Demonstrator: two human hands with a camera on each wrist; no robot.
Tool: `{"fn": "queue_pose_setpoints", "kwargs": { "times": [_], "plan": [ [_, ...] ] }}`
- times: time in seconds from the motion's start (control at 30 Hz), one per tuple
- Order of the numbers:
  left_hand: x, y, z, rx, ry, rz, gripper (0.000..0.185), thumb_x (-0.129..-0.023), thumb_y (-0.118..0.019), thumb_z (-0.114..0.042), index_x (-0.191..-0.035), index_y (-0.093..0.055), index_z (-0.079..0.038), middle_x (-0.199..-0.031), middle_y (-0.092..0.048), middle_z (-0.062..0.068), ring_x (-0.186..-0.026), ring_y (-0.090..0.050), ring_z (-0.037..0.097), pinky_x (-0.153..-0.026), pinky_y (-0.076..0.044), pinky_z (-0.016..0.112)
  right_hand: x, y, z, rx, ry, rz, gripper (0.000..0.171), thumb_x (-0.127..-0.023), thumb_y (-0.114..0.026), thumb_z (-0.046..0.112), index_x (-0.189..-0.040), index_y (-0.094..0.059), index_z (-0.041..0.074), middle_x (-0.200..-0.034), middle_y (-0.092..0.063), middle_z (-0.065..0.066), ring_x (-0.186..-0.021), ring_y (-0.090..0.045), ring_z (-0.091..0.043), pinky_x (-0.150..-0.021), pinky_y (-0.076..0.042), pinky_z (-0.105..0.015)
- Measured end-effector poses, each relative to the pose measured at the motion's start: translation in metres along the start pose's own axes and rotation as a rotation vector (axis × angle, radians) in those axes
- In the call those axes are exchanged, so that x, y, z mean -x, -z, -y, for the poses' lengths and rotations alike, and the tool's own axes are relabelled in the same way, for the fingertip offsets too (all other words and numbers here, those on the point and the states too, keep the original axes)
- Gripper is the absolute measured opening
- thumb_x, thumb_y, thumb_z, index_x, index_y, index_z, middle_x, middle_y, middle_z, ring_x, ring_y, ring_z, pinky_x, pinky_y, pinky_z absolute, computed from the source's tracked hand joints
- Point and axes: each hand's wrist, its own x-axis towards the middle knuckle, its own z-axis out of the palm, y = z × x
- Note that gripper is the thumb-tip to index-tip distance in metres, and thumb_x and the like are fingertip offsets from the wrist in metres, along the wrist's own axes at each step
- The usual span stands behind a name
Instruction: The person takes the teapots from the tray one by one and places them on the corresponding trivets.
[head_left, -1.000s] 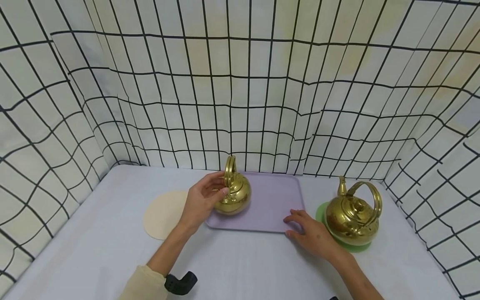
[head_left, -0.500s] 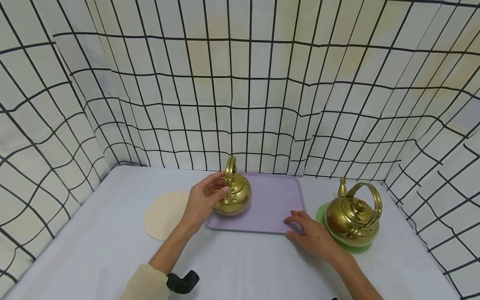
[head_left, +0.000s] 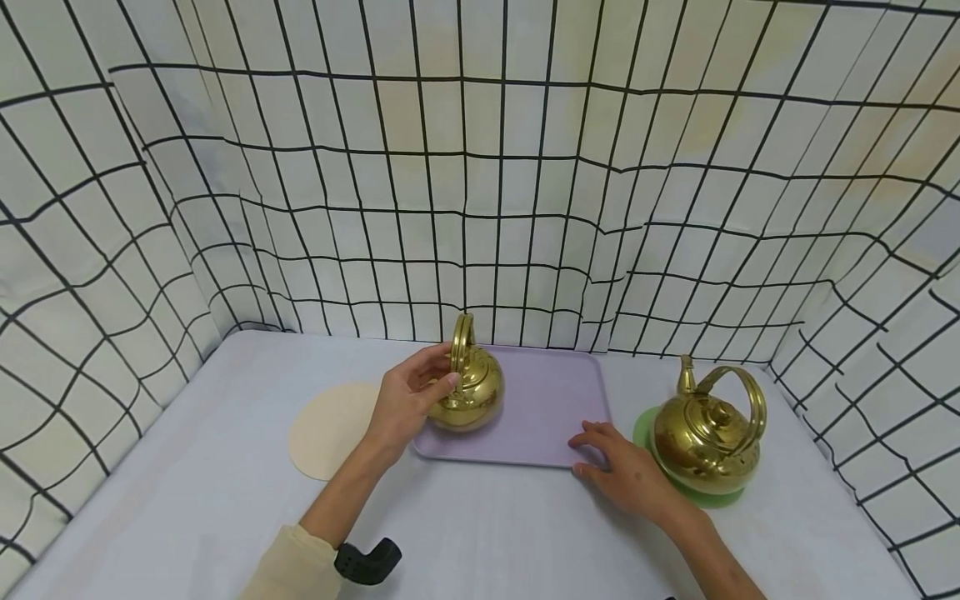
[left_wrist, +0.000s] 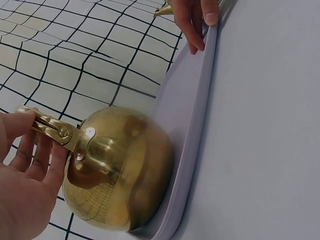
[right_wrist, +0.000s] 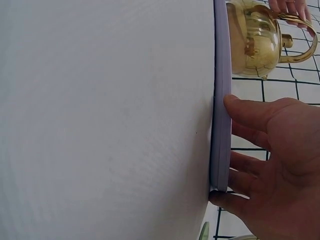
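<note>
Two brass kettles on my screen, and the one in play is the small kettle [head_left: 471, 392] standing upright at the left end of the lilac tray [head_left: 551, 421]. The left hand [head_left: 405, 404] has its fingers [left_wrist: 47, 162] curled round the kettle's upright bail handle [head_left: 460, 340], thumb on the near side: a pinch on the handle near the hinge, as the left wrist view shows. The right hand [head_left: 626, 475] lies flat with fingers spread on the tray's near right corner, fingertips over the rim [right_wrist: 220, 125], pressing rather than gripping.

I'd judge this kettle rigid and fairly weighty for its size; the polished round belly looks slippery, so the handle is the sensible hold. That handle pivots, so the body may swing if lifted off-centre. The tray looks thin and light, liable to slide on the smooth white table [head_left: 487, 533], which may be why a palm steadies it.

Around it: a cream round mat [head_left: 330, 429] just left of the tray, beside the left wrist. Further right, a larger kettle [head_left: 708, 437] sits on a green mat [head_left: 723, 496], just beside the right hand. Checked cloth [head_left: 480, 183] walls in the back and sides.
</note>
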Motion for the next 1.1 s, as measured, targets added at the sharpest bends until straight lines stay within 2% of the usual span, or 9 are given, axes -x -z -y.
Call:
{"fn": "queue_pose_setpoints", "kwargs": {
  "times": [0.37,0.67,0.87,1.1],
  "plan": [
    [0.002,0.003,0.000,0.014,0.007,0.002,0.047,-0.097,-0.071,-0.007,-0.143,-0.061,-0.012,-0.129,-0.069,0.016,-0.114,-0.067,0.010,-0.106,-0.052,0.023,0.001,-0.001,-0.001,0.010,0.011,-0.007,0.028,-0.097,-0.074,0.026,-0.124,-0.070,0.021,-0.153,-0.057,-0.016,-0.142,-0.053,-0.043,-0.114,-0.046,-0.061],
    [0.002,0.004,0.001,0.056,-0.018,0.012,0.047,-0.098,-0.070,-0.006,-0.143,-0.062,-0.011,-0.128,-0.068,0.019,-0.111,-0.067,0.009,-0.095,-0.056,0.019,0.001,0.000,0.000,0.006,0.002,-0.005,0.029,-0.097,-0.074,0.027,-0.125,-0.070,0.021,-0.153,-0.056,-0.016,-0.143,-0.052,-0.043,-0.114,-0.046,-0.062],
    [0.002,0.006,0.000,0.073,-0.027,-0.011,0.047,-0.097,-0.070,-0.004,-0.143,-0.062,-0.011,-0.128,-0.069,0.019,-0.108,-0.068,0.009,-0.090,-0.058,0.020,0.000,0.000,0.000,0.009,-0.006,-0.006,0.029,-0.097,-0.074,0.026,-0.125,-0.070,0.021,-0.154,-0.056,-0.016,-0.143,-0.052,-0.044,-0.115,-0.045,-0.062],
    [0.005,0.012,-0.003,0.068,-0.040,-0.046,0.047,-0.097,-0.071,-0.005,-0.143,-0.062,-0.010,-0.125,-0.071,0.012,-0.108,-0.068,0.007,-0.095,-0.056,0.019,0.001,-0.001,0.000,0.000,-0.006,-0.003,0.029,-0.097,-0.074,0.025,-0.125,-0.070,0.021,-0.154,-0.055,-0.017,-0.143,-0.051,-0.045,-0.115,-0.045,-0.062]
  ]
}}
